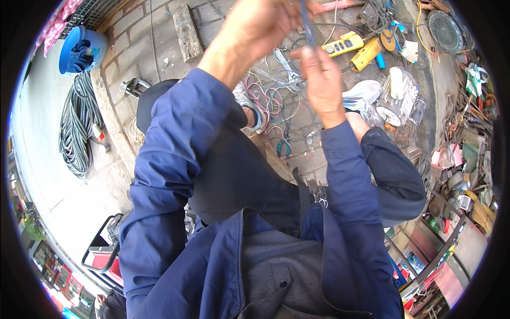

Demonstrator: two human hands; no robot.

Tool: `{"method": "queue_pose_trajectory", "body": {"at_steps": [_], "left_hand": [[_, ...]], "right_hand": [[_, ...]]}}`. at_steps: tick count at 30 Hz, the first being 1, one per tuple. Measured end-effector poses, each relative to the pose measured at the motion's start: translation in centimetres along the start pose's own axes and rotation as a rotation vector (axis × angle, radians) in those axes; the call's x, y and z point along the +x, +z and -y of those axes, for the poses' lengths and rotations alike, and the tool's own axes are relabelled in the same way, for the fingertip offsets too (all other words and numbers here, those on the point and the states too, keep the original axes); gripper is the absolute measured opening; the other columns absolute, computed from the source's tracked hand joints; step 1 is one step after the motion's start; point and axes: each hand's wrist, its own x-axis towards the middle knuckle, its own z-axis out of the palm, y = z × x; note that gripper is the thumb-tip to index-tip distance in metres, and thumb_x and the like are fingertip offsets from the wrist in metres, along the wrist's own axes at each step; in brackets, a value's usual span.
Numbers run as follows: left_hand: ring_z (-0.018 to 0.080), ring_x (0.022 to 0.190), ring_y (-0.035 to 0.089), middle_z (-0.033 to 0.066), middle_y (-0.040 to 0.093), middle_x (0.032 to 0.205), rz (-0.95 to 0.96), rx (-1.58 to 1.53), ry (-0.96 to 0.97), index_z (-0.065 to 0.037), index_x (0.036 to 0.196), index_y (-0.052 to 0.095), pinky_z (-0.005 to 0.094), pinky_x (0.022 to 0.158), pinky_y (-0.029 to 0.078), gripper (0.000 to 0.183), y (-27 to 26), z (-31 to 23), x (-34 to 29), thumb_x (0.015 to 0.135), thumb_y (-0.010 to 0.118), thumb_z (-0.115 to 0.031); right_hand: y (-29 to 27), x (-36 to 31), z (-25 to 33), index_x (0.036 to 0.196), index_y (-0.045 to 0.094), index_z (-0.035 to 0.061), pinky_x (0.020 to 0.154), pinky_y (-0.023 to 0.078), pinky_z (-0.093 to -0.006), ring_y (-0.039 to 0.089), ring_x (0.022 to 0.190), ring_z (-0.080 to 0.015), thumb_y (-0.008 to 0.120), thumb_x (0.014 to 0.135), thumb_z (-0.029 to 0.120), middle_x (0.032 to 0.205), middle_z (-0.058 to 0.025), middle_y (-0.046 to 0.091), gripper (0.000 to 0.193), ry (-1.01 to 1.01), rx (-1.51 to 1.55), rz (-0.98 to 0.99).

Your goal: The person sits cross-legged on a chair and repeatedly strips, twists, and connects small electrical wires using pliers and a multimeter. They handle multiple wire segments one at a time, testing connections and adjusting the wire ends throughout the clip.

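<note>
A dark blue-grey strip [307,25] runs between my two hands at the top of the head view; its upper end is cut off by the picture edge. My right hand [321,80] pinches its lower end between thumb and fingers. My left hand [257,26], blurred and partly cut off, is closed about the strip's upper part. Below them on the paving lie loose thin wires [271,98] in pink, green and white. Dark green-handled pliers [284,146] rest near these wires, between my feet.
Right of my hands are a yellow push-button control box [342,44], a yellow power tool [366,55] and clear plastic wrapping [409,93]. A wooden block [186,32], coiled black cable [79,125] and blue bucket [95,48] lie left. Scrap and tools [467,154] crowd the far right.
</note>
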Motion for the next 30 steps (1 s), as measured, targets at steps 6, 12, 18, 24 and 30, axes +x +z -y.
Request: {"method": "queue_pose_trajectory", "body": {"at_steps": [6,12,18,24,30], "left_hand": [[0.0088,0.061,0.042,0.0003,0.05,0.079,-0.035,-0.226,0.453,-0.004,0.113,0.058,0.0227,0.053,0.033,0.019,-3.8,-9.7,0.8,0.101,0.052,-0.017],[0.0138,0.061,0.047,0.0037,0.055,0.076,0.045,-0.246,0.467,-0.002,0.096,0.058,0.0303,0.063,0.037,0.017,-7.7,-16.1,-1.4,0.1,0.05,-0.016],[0.0143,0.059,0.035,0.0019,0.037,0.067,-0.266,-0.205,0.688,-0.003,0.097,0.053,0.0322,0.062,0.032,0.011,-9.7,-19.3,-2.4,0.101,0.047,-0.011],[0.0166,0.071,0.044,0.0065,0.049,0.078,-0.212,-0.108,0.64,0.001,0.1,0.058,0.0333,0.066,0.037,0.02,-8.6,-17.6,-1.9,0.103,0.042,-0.012],[0.0122,0.069,0.039,-0.006,0.031,0.068,-0.635,0.13,0.709,-0.016,0.09,0.058,0.0431,0.116,0.024,0.01,-5.4,-15.1,0.1,0.092,0.064,-0.023]], "right_hand": [[3.0,-7.9,-13.0,0.097,0.054,0.0011,0.075,0.044,-0.0507,0.055,0.085,-0.0471,0.052,0.097,0.032,0.086,-0.0269,0.057,0.031,0.098,-0.505,0.115],[-2.9,-18.0,-27.7,0.102,0.061,0.0035,0.081,0.05,-0.0491,0.061,0.085,-0.0434,0.051,0.096,0.033,0.096,-0.0216,0.064,0.032,0.382,-0.869,0.185],[-10.4,-19.4,-31.2,0.092,0.057,0.007,0.066,0.052,-0.0511,0.062,0.067,-0.0302,0.05,0.098,0.035,0.085,-0.0118,0.063,0.029,1.107,-0.065,-0.067],[-9.8,-17.8,-27.6,0.095,0.051,0.0048,0.06,0.053,-0.0513,0.061,0.067,-0.0275,0.051,0.1,0.028,0.073,-0.0068,0.054,0.024,1.287,0.523,-0.199],[-9.5,-16.4,-26.5,0.095,0.051,0.0026,0.065,0.055,-0.0532,0.064,0.071,-0.029,0.052,0.1,0.026,0.069,-0.0077,0.051,0.024,1.267,0.526,-0.198]]}}
